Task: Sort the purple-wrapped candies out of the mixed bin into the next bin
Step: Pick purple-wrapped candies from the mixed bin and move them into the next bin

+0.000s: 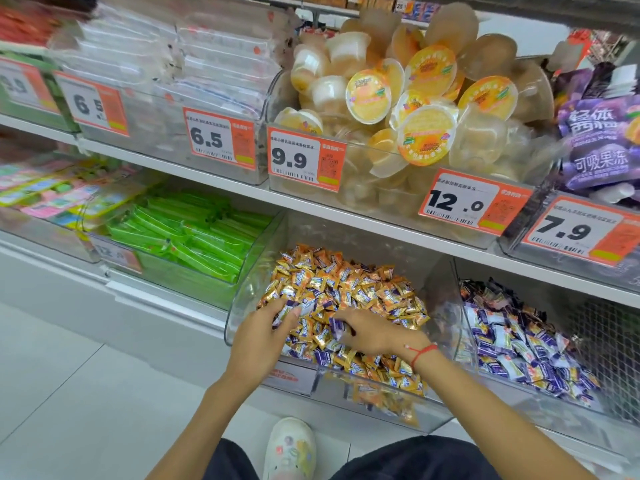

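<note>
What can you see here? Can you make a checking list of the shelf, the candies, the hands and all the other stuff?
Surface: clear mixed bin on the lower shelf, heaped with orange-wrapped candies and some purple ones.
Job's things: purple-wrapped candies lie near the bin's front; next bin to the right holds purple and white candies.
Clutter: green packets, jelly cups, price tags.
Grippers: left hand and right hand are both in the mixed bin, each pinching purple candies.
Cables: nothing seen.
Surroundings: shop shelves, tiled floor, a white shoe, a red wrist string.
</note>
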